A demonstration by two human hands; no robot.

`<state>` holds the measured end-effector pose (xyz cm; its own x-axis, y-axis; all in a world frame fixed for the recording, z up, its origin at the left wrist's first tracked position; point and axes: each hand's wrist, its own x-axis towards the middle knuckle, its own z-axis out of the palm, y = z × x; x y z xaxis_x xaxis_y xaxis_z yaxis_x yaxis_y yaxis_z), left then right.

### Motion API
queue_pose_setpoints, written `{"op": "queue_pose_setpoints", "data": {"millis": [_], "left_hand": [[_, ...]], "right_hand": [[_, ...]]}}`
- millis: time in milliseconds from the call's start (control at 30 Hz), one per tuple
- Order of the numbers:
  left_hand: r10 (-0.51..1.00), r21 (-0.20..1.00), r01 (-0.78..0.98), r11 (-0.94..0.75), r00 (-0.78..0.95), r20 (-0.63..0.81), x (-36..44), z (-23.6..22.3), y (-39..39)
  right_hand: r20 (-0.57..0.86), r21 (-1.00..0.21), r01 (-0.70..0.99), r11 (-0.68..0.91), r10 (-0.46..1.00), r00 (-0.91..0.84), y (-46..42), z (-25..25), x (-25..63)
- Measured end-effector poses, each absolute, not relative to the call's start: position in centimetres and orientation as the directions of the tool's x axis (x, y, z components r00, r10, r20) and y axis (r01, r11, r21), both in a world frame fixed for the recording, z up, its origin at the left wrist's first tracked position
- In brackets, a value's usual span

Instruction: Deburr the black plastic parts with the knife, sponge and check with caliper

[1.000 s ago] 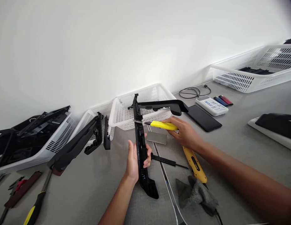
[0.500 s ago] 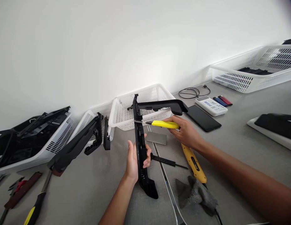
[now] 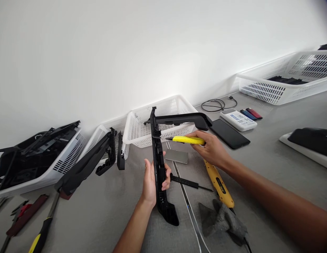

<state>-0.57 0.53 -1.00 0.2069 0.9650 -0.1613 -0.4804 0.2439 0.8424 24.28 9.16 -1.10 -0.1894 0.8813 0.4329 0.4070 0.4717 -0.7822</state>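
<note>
A long black plastic trim piece (image 3: 158,165) stands nearly upright in front of me, its lower end flared to the right. My left hand (image 3: 153,179) is wrapped round its lower half, thumb on the left side and fingers on the right. In my right hand (image 3: 207,146) is a yellow utility knife (image 3: 188,140), held level. Its blade points left and reaches the upper part of the trim piece; whether it cuts in I cannot tell. Behind this, another black trim piece (image 3: 181,119) lies across a white basket (image 3: 137,138).
At left stands a basket of black parts (image 3: 55,172), with a file (image 3: 43,228) nearby. Around my right forearm lie a yellow power tool (image 3: 220,184), a grey cloth (image 3: 223,219), a black screwdriver (image 3: 186,181) and a phone (image 3: 229,133). Another basket (image 3: 279,93) stands far right.
The knife has shifted slightly to the right, and its blade shows less brightly against the trim piece. Both hands keep their grips; the whole view has moved a little.
</note>
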Motion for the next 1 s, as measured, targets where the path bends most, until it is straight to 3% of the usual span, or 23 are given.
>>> {"op": "queue_pose_setpoints", "data": {"millis": [200, 433, 1000], "left_hand": [[0.965, 0.849, -0.469, 0.245, 0.204, -0.165, -0.5, -1.0, 0.5], [0.966, 0.842, -0.480, 0.244, 0.196, -0.168, -0.5, -0.9, 0.5], [0.971, 0.853, -0.471, 0.223, 0.183, -0.153, -0.6, -1.0, 0.6]], "right_hand": [[0.250, -0.872, 0.278, 0.403, 0.855, -0.454, 8.4, 0.3, 24.4], [0.114, -0.944, 0.224, 0.244, 0.873, -0.473, 8.7, 0.2, 24.8], [0.147, -0.937, 0.241, 0.254, 0.910, -0.388, 8.7, 0.0, 24.6]]}}
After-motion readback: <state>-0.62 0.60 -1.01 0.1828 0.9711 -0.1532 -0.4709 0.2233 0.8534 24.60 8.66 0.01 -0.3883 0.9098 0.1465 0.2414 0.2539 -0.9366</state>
